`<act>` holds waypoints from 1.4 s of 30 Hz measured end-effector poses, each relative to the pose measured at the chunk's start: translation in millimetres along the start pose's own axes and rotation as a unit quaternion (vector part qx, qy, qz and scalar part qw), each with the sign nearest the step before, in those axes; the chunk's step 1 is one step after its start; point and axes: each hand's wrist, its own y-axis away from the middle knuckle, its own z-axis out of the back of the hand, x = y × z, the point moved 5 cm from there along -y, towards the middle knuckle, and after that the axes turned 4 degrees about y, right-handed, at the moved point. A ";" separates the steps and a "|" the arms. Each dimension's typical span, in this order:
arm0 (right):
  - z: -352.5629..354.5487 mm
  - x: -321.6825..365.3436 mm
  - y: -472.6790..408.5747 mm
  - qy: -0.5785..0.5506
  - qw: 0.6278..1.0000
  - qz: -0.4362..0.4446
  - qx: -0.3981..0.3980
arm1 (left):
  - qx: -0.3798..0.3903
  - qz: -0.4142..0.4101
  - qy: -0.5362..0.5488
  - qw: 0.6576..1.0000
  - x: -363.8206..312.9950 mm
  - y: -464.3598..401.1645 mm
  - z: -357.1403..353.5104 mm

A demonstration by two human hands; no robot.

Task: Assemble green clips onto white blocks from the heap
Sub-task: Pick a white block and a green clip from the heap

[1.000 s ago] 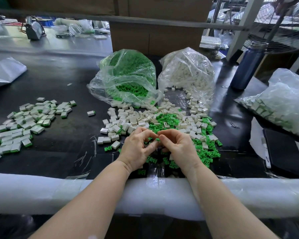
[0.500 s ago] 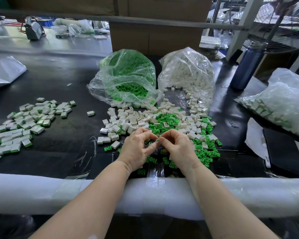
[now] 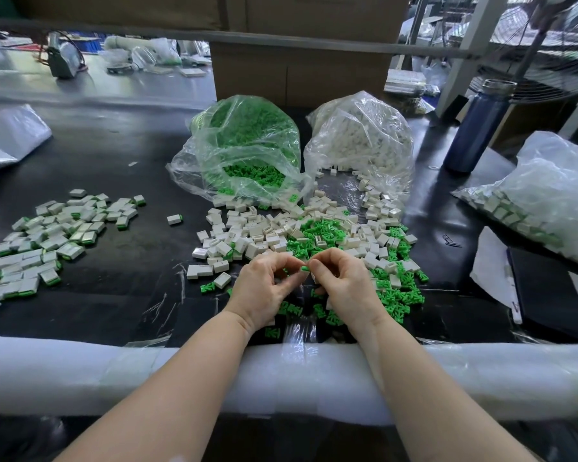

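My left hand (image 3: 264, 288) and my right hand (image 3: 344, 285) meet fingertip to fingertip over the near edge of the heap. Between them a small green clip (image 3: 305, 268) is pinched; a white block in my fingers is mostly hidden. The heap of loose white blocks (image 3: 257, 233) and green clips (image 3: 397, 295) spreads across the black table in front of my hands. A pile of assembled blocks (image 3: 47, 238) with green edges lies at the left.
Behind the heap lie an open bag of green clips (image 3: 247, 141) and an open bag of white blocks (image 3: 361, 141). A blue bottle (image 3: 477, 125) stands at the right, beside another filled bag (image 3: 544, 201). A padded white rail (image 3: 114, 375) runs along the near table edge.
Both hands have stayed in place over the heap. My fingertips have shifted slightly and the green clip now shows more plainly between them.
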 end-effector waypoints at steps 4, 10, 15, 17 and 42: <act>2.2 1.1 1.1 -0.005 1.000 -0.001 -0.011 | -0.062 -0.014 0.005 0.998 -3.5 0.4 7.3; 1.8 -1.3 0.8 -0.004 1.000 -0.013 -0.008 | -0.157 0.018 0.072 0.985 3.7 3.4 16.0; 3.5 -3.3 0.9 -0.015 1.000 -0.021 -0.018 | -0.244 0.044 0.051 0.967 11.5 3.9 25.6; 4.9 -3.4 1.0 0.001 0.999 -0.017 -0.027 | -0.256 0.055 0.025 0.965 11.8 4.0 27.7; -16.9 2.7 0.7 0.370 0.926 0.081 0.006 | -0.188 0.104 -0.196 0.957 13.5 0.6 17.2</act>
